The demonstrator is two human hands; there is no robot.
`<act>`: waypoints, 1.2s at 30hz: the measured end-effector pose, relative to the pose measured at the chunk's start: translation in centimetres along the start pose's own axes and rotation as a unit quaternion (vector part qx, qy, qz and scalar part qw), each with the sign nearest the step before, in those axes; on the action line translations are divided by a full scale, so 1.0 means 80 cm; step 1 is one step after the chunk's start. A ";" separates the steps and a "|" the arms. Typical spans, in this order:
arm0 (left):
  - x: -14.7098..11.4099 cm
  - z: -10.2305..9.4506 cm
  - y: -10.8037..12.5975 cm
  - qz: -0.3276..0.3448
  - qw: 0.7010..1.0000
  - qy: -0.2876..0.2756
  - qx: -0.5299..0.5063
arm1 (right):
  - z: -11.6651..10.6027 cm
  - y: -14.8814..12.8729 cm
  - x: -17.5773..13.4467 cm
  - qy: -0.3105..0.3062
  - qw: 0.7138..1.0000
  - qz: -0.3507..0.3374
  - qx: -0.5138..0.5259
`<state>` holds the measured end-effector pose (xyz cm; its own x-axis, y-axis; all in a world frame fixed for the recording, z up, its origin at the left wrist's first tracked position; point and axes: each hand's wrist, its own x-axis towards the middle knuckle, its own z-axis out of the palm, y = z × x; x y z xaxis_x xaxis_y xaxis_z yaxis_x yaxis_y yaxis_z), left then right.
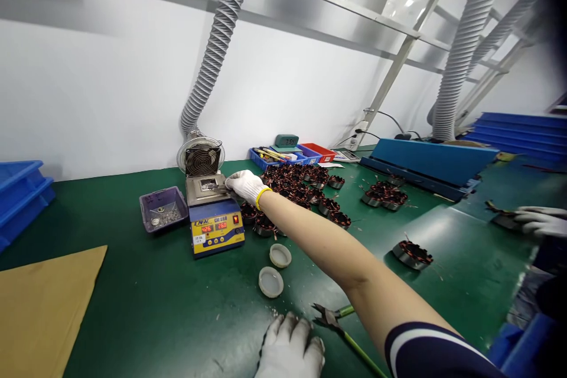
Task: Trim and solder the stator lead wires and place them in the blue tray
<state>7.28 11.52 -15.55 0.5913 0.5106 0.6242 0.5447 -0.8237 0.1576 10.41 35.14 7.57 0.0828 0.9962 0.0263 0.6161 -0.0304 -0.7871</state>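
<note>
My right hand (pixel 245 186), in a white glove with a yellow cuff, reaches to the solder pot (pixel 217 230). Its fingers are closed on a thin metal strip (pixel 220 188), which lies over the pot's silvery opening; the strip's exact kind is unclear. My left hand (pixel 290 349), in a grey-white glove, rests palm down on the green table with fingers slightly apart, holding nothing. Right of it lie green-handled cutters (pixel 330 318). Two small round dishes (pixel 270 282) sit beyond the left hand. Several copper-wound stators (pixel 292 183) are heaped behind my right forearm.
A purple tray (pixel 163 209) with metal scraps stands left of the pot. An exhaust hose (pixel 217 41) ends behind it. One stator (pixel 411 254) sits alone to the right. A co-worker's gloved hand (pixel 543 221) holds another. Cardboard (pixel 44 307) and blue bins (pixel 24 201) are left.
</note>
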 end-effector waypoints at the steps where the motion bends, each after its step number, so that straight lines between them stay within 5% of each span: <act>1: 0.000 -0.001 -0.001 0.002 1.000 -0.003 -0.001 | 0.001 0.000 0.002 0.000 1.000 -0.002 0.003; 12: -0.002 -0.003 0.001 -0.014 1.000 -0.026 -0.011 | 0.003 -0.002 0.002 0.014 1.000 -0.022 0.000; 23: -0.007 -0.001 -0.001 -0.022 1.000 -0.016 -0.003 | -0.038 -0.002 -0.021 0.059 0.995 -0.026 -0.072; 36: -0.005 -0.002 0.000 -0.017 1.000 0.002 -0.001 | -0.013 -0.004 -0.009 0.042 0.993 -0.064 -0.086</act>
<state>6.90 11.29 -15.68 0.5703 0.5365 0.6220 0.5634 -0.8066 0.1791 10.94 34.31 8.41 0.0553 0.9829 0.1758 0.7494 0.0756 -0.6578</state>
